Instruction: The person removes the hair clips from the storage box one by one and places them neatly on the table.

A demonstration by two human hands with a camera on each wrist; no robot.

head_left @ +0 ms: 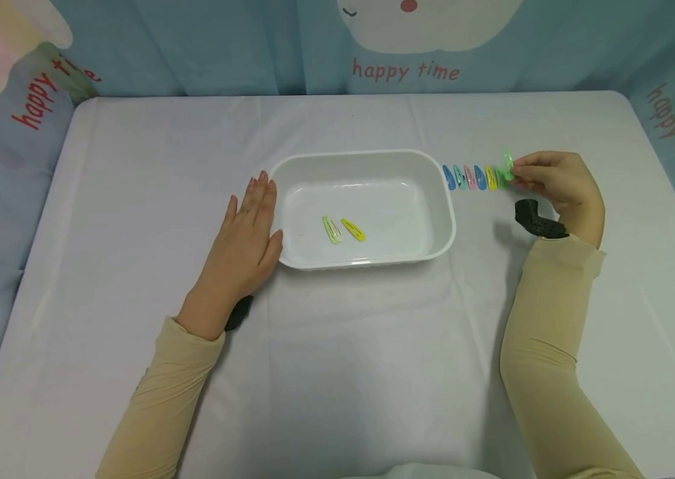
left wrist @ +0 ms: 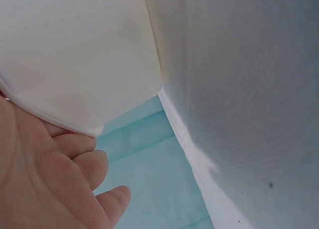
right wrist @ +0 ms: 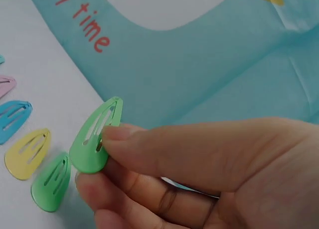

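While the left hand [head_left: 244, 236] lies straight-fingered against the white tray [head_left: 367, 263], I see the right hand [head_left: 567, 183], grip pinched on a green clip [right wrist: 88, 151] beside the row of clips [head_left: 480, 177], seemingly off the counter [head_left: 343, 372].

A white, cloth-covered table [head_left: 349, 372] with 2 rounded far corners is bordered on 3 sides by pale blue fabric hangings [head_left: 223, 46], printed with pale cartoon shapes [head_left: 433, 30] and red "happy time" lettering [head_left: 379, 70].
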